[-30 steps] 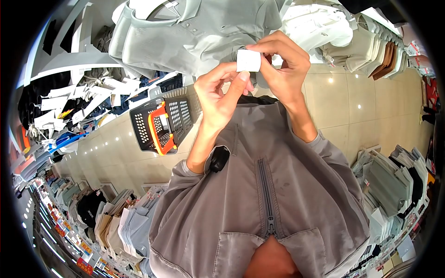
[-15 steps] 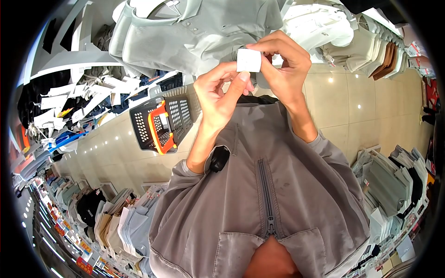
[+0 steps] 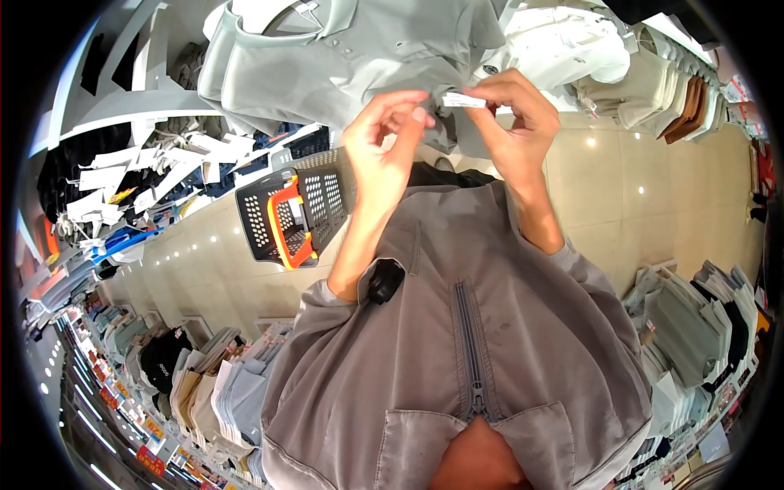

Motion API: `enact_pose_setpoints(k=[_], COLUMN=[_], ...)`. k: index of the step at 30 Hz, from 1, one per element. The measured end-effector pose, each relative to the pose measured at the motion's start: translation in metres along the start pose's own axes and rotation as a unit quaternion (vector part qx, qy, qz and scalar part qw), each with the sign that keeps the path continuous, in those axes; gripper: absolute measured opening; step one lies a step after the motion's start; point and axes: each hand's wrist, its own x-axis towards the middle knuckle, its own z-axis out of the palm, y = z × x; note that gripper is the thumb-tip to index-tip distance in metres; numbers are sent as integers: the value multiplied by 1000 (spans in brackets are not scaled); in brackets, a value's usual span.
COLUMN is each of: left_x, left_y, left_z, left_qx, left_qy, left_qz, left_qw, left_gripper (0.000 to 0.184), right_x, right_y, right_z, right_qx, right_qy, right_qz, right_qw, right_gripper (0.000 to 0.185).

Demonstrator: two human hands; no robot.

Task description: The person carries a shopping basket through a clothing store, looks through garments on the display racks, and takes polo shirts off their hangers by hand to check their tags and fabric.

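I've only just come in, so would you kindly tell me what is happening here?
A person's right hand is pinching a small white label in front of a grey-green shirt. The left hand is open beside it, apart from the label and holding nothing. A dark basket with an orange handle is at the person's left.

Print on the tag (image 3: 463,100) can't be read; it is seen nearly edge-on. Where the tag joins the grey shirt (image 3: 306,61) is partly hidden by the right hand (image 3: 471,98). The grey shirt is cut off by the top edge, as is a dark shape at upper right (image 3: 645,8), not identifiable. The jacket (image 3: 343,392) is cut by the bottom edge. Lettering on the red sign (image 3: 149,460) and hanging labels (image 3: 102,181) is too small to be read.
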Motion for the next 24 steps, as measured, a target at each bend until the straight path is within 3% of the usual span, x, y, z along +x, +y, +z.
enact_pose_setpoints(k=[2,6,8,9,12,15,19,21,22,23,24], left_x=[11,29,31,31,30,32,40,44,45,46,46], left_y=[-19,-65,-92,-106,-135,-162,-168,-170,-171,-174,-197], left_z=[5,16,22,25,35,41,40,42,44,43,37], left_qx=[117,243,307,308,398,430,448,429,448,467,480], left_qy=[21,-52,-166,-167,-295,-296,-245,-209,-209,-209,-222], left_qz=[5,40,48,51,-6,-34,10,23,7,-11,-6], left_qw=[993,968,936,935,869,852,860,878,869,860,849], left_gripper=[21,32,37,37,39,32,23,21,22,23,30], right_x=[-11,-45,-66,-76,-91,-94,-102,-111,-119,-132,-146], right_y=[11,52,75,85,97,98,106,121,135,152,170], right_z=[-7,-24,-28,-28,-28,-31,-38,-41,-42,-40,-38], right_qx=[-7,-48,-68,-85,-99,-94,-129,-208,-222,-218,-128], right_qy=[2,-22,-34,-42,-51,-51,-49,-99,-141,-144,-125], right_qz=[11,79,120,142,164,163,166,219,245,242,344], right_qw=[1000,995,990,985,980,981,977,948,933,934,922], right_gripper=[13,13,12,12,11,11,12,10,22,22,33])
